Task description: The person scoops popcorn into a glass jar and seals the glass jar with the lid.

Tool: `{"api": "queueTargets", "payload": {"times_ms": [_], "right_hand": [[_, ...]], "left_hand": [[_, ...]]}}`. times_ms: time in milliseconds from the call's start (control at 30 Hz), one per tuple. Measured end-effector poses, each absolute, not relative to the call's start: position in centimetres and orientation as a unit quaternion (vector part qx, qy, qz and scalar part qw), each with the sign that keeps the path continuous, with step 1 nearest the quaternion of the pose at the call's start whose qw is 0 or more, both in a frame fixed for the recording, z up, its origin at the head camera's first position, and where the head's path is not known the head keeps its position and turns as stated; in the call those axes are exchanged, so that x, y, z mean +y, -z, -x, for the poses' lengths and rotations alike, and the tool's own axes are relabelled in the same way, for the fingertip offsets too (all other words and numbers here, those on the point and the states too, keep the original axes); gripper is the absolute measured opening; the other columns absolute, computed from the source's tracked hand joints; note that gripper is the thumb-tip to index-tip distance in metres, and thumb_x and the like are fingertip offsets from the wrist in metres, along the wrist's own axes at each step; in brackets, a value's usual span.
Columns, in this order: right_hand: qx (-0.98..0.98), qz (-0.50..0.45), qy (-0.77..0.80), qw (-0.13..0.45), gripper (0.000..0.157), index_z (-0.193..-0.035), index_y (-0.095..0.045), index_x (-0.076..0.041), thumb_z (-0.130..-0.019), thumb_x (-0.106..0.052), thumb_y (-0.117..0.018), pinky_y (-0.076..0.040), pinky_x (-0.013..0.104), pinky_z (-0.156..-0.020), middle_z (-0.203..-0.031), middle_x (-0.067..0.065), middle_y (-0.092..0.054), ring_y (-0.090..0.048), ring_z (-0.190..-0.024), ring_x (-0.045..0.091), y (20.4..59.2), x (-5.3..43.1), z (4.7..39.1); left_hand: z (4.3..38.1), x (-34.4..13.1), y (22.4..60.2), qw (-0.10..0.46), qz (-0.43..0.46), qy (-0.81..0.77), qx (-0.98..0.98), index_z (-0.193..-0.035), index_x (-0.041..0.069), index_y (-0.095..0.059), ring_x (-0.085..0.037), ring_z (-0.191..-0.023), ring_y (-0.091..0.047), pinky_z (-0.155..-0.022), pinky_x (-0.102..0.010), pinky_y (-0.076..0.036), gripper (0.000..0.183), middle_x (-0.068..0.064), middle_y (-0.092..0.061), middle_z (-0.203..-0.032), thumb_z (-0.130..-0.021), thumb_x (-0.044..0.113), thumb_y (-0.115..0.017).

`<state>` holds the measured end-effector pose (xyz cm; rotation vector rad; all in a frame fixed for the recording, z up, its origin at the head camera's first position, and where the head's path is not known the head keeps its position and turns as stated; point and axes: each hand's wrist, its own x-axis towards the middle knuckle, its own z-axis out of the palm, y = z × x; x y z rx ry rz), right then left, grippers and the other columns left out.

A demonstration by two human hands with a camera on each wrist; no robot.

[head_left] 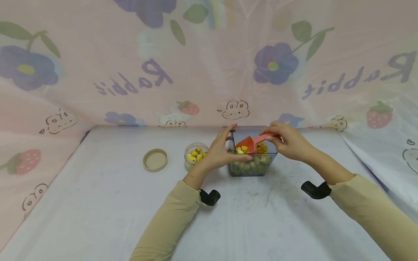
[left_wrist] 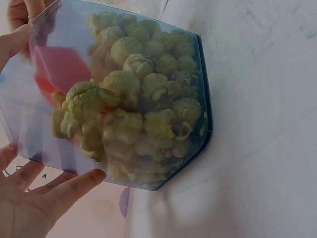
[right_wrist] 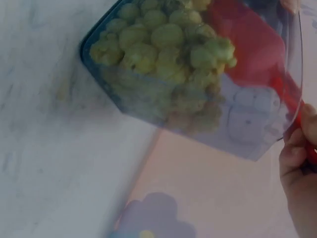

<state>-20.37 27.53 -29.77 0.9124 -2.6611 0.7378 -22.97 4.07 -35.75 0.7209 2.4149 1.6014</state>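
Observation:
A clear bluish plastic container [head_left: 249, 169] stands on the table, its lower part filled with popcorn [left_wrist: 129, 89]. My left hand [head_left: 217, 152] holds the container's left side, thumb along the front wall near the rim and fingers spread at the side and back. With my right hand [head_left: 289, 143] I pinch the handle of a red scoop [head_left: 249, 143] at the container's right rim. The scoop's bowl is inside, tilted down to the left, with yellow popcorn at its mouth. Through the wall in the right wrist view, the red bowl lies against the popcorn.
Left of the container, partly behind my left wrist, stands a round clear jar [head_left: 187, 164] with yellow popcorn in it. Farther left lies a beige round lid [head_left: 155, 160]. A printed curtain [head_left: 209, 72] hangs behind the white table [head_left: 107, 203].

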Motion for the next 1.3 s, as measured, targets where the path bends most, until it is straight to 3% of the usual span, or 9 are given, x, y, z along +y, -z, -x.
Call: {"api": "queueTargets", "payload": {"times_ms": [367, 733, 867, 1000, 1300], "right_hand": [[-0.895, -0.314, -0.303, 0.097, 0.023, -0.110, -0.066, -0.003, -0.090, 0.006, -0.059, -0.043, 0.018, -0.062, -0.099, 0.007, -0.064, -0.049, -0.075, 0.007, 30.8, 28.7, 20.4], [-0.887, -0.259, -0.378, 0.059, 0.022, -0.117, -0.062, 0.001, -0.097, -0.002, -0.052, -0.037, 0.024, -0.051, -0.097, 0.009, -0.059, -0.044, -0.064, 0.010, 31.2, 29.1, 20.2], [-0.882, -0.233, -0.406, 0.059, 0.023, -0.118, -0.062, 0.002, -0.098, -0.003, -0.051, -0.037, 0.025, -0.052, -0.100, 0.003, -0.059, -0.045, -0.068, 0.011, 31.6, 29.3, 19.9], [-0.874, -0.203, -0.437, 0.068, 0.023, -0.117, -0.061, 0.003, -0.099, -0.007, -0.050, -0.034, 0.025, -0.049, -0.090, -0.006, -0.056, -0.042, -0.064, 0.011, 32.0, 29.5, 19.6], [-0.859, -0.141, -0.489, 0.057, 0.031, -0.125, -0.055, 0.004, -0.101, -0.015, -0.049, -0.027, 0.031, -0.042, -0.087, -0.012, -0.054, -0.034, -0.058, 0.014, 32.8, 29.8, 19.2]], "left_hand": [[22.9, 4.1, 35.8, 0.080, -0.242, -0.545, 0.799, -0.150, 0.037, -0.022, -0.024, -0.132, -0.037, -0.097, -0.047, -0.049, 0.101, 0.006, -0.029, -0.151, -0.071, 0.031, -0.086], [23.0, 4.1, 35.8, 0.078, -0.243, -0.549, 0.796, -0.150, 0.035, -0.023, -0.028, -0.135, -0.037, -0.098, -0.048, -0.049, 0.102, 0.005, -0.030, -0.151, -0.070, 0.031, -0.086], [23.0, 4.1, 35.7, 0.080, -0.242, -0.549, 0.796, -0.150, 0.035, -0.023, -0.027, -0.135, -0.037, -0.098, -0.048, -0.049, 0.102, 0.004, -0.029, -0.152, -0.070, 0.031, -0.086], [23.0, 4.0, 35.7, 0.079, -0.239, -0.545, 0.800, -0.149, 0.037, -0.023, -0.027, -0.135, -0.037, -0.099, -0.049, -0.048, 0.101, 0.004, -0.030, -0.152, -0.070, 0.033, -0.086], [23.1, 4.1, 35.8, 0.079, -0.239, -0.537, 0.805, -0.150, 0.039, -0.021, -0.028, -0.137, -0.037, -0.101, -0.048, -0.046, 0.103, 0.003, -0.028, -0.154, -0.070, 0.035, -0.086]]}}
